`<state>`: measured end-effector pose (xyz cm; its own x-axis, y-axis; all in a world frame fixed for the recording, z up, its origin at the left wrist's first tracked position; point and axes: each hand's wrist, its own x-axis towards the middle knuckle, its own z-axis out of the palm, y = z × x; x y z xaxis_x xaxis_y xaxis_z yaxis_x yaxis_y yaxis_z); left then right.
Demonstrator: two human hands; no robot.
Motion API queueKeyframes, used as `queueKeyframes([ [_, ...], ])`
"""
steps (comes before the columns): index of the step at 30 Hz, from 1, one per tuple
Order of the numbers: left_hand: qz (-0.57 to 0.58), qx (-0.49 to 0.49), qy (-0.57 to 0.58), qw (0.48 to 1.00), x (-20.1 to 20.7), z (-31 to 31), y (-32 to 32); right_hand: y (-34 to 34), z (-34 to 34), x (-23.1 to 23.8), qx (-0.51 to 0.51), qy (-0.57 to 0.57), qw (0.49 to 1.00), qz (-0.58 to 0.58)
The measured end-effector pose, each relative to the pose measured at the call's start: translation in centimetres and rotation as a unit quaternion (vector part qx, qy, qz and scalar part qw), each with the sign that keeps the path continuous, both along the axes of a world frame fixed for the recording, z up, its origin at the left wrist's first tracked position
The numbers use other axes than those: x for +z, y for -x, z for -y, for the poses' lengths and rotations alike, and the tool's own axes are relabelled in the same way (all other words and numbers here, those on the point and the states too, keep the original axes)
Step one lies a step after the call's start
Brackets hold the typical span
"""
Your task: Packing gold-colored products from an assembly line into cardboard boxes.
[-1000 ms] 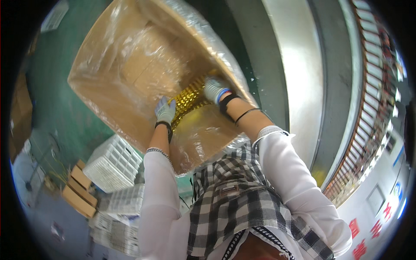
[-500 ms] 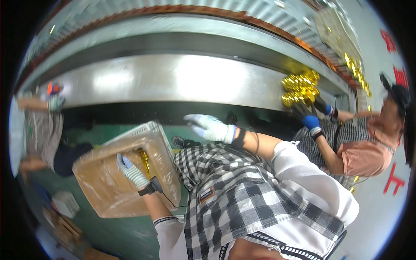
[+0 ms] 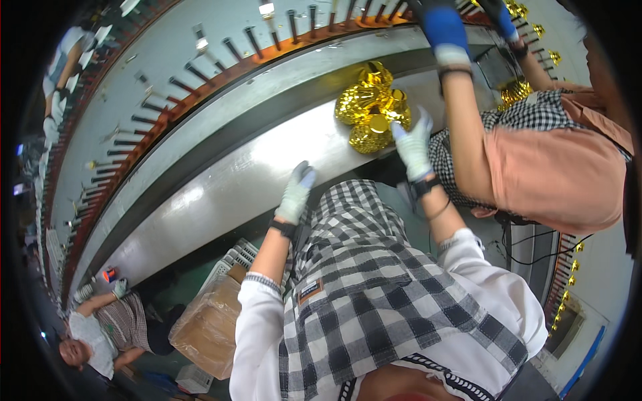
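Gold bundle [image 3: 372, 110] near steel bench [image 3: 247, 167] edge, open run leftward, left grip [image 3: 296, 192] unclenched, right grip [image 3: 414, 148] spread alongside bundle

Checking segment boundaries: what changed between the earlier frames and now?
Left hand and right hand let go of gold fringe in the plastic-lined cardboard box and moved out to the steel bench; the right is beside the gold foil pile. The co-worker's gloved hands moved off that pile, toward the pegs. The pile stayed on the bench.

forearms [image 3: 269, 252] extended forward, left hand [image 3: 295, 194] outstretched, right hand [image 3: 414, 150] raised, fingers [image 3: 400, 132] spread
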<state>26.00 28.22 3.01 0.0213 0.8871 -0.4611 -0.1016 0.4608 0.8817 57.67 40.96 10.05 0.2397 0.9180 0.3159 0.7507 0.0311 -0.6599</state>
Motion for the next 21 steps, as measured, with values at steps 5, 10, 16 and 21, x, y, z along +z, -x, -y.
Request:
queueKeyframes([
  [5,0.117,-0.068,0.209,0.968,-2.6,-5.1,-6.5,-1.2,-10.3,-3.1,-0.017,0.294,0.954,0.058],
  [10,0.253,-0.016,0.416,0.874,-9.1,-5.2,-10.0,-2.3,-11.2,-7.9,0.159,0.317,0.908,-0.223],
  [16,0.374,0.123,0.453,0.8,-16.4,-7.4,-17.0,-2.6,-4.2,-11.9,0.079,0.254,0.894,-0.361],
  [21,0.555,0.088,0.325,0.761,-14.3,-8.3,-19.3,-2.8,4.7,-10.1,0.033,0.236,0.905,-0.353],
])
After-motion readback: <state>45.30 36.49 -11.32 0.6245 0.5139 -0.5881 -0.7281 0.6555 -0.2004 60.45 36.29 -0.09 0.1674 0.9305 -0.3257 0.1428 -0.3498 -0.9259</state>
